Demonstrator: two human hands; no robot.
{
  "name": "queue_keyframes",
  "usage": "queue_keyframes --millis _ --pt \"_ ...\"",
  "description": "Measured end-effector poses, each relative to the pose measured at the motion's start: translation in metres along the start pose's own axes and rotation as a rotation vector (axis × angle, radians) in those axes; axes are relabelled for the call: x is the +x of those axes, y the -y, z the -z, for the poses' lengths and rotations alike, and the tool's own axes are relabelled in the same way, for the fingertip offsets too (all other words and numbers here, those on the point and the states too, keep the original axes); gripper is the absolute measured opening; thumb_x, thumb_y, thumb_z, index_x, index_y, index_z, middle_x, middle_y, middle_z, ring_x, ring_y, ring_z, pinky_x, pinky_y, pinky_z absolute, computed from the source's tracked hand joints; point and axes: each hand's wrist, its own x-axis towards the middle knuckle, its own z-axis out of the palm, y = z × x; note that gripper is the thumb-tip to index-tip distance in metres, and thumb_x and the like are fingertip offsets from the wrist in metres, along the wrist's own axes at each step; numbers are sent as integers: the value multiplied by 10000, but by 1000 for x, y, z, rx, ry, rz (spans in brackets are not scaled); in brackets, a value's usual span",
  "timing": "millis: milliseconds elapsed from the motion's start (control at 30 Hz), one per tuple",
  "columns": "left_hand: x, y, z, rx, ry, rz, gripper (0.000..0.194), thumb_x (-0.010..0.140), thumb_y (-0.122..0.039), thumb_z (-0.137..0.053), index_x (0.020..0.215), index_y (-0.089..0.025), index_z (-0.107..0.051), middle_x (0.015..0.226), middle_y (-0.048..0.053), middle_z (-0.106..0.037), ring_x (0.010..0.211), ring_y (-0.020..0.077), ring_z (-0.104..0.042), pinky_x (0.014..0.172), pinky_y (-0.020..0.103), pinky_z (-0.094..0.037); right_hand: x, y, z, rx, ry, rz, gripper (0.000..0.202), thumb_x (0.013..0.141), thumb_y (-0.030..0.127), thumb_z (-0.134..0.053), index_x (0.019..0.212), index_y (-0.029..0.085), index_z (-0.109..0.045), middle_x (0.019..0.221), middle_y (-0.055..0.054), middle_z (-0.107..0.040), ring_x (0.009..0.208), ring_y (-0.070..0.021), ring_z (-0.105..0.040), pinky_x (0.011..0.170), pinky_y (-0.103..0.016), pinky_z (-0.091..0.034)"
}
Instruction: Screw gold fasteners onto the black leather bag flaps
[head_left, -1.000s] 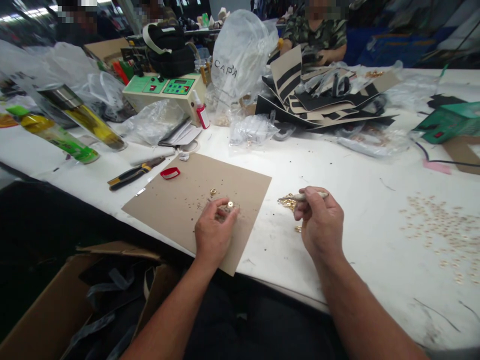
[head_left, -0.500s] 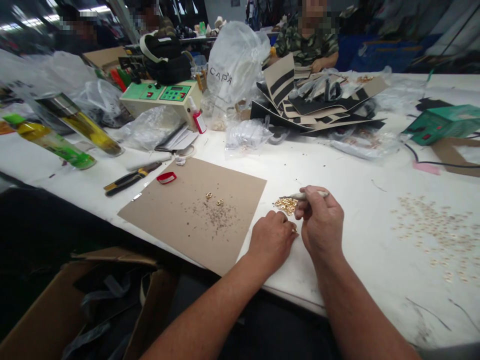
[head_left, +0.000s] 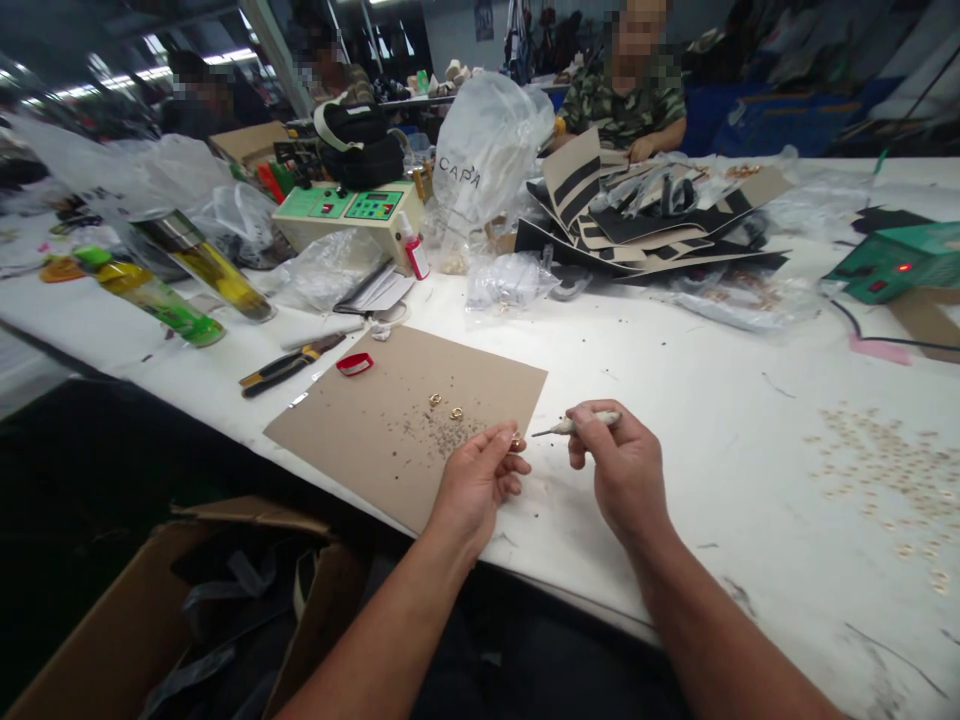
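Note:
My left hand (head_left: 478,482) pinches a small gold ring (head_left: 516,441) between thumb and fingertips, just off the right edge of a brown cardboard sheet (head_left: 375,440). In my right hand (head_left: 621,468) is a thin pointed tool (head_left: 571,427), its tip aimed left toward the ring, a short gap away. Two more gold rings (head_left: 445,406) lie on the cardboard amid dark specks. Both hands hover over the white table (head_left: 705,400).
Pliers (head_left: 289,364) and a red ring (head_left: 354,363) lie left of the cardboard. Bottles (head_left: 154,297), a green-panel machine (head_left: 345,212), plastic bags (head_left: 487,150) and striped card pieces (head_left: 637,215) crowd the back. Several small pale rings (head_left: 881,475) are scattered right. A person in camouflage (head_left: 622,95) works opposite. An open carton (head_left: 187,600) sits below left.
My left hand went from the cardboard to the gold pile by my right hand, then came back left holding a ring. The view shifted; the gold pile is hidden now.

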Motion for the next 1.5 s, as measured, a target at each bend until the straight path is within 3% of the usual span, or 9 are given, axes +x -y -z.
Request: queue_keyframes --millis 133,300,500,733,1000,1500 --pt "-3 -2 -3 -138 -13 42 377 805 -302 -836 1088 -110 -677 882 35 -699 639 112 -699 459 162 -485 -7 2 -4 -108 63 75 228 974 422 -665 889 214 -703 592 45 -618 568 -135 -579 611 -279 -482" --pt "-5 1 -7 -104 -25 -38 461 814 -401 -846 1155 -172 -638 776 -24 -668 546 101 -664 396 148 -469 -5 1 -7 -155 44 93 204 972 400 -653 885 221 -695 585 46 -614 579 -138 -593 591 -263 -482" --pt "-5 6 -9 -102 -41 -50 540 720 -491 -914 1060 -132 -697 797 11 -700 570 106 -678 396 149 -493 -5 2 -8 -138 49 91 203 969 402 -658 888 219 -694 591 50 -616 556 -129 -579 587 -260 -481" --pt "-6 5 -8 -145 -42 -15 512 668 -412 -966 988 -116 -697 843 39 -745 583 92 -674 447 150 -542 -6 3 -7 -149 47 124 184 971 375 -659 890 214 -691 598 55 -617 545 -120 -572 587 -255 -482" --pt "-7 4 -10 -224 -41 42 310 821 -258 -854 1002 -120 -644 821 27 -737 578 88 -677 471 152 -559 -7 4 -7 -138 0 142 184 974 374 -659 894 211 -690 605 51 -617 538 -126 -577 575 -263 -490" --pt "-8 7 -14 -224 -63 32 282 856 -233 -820 1018 -122 -618 828 37 -748 567 86 -672 494 164 -573 -8 -5 -8 -199 33 189 172 991 363 -657 921 211 -700 691 29 -663 596 -131 -605 606 -275 -486"
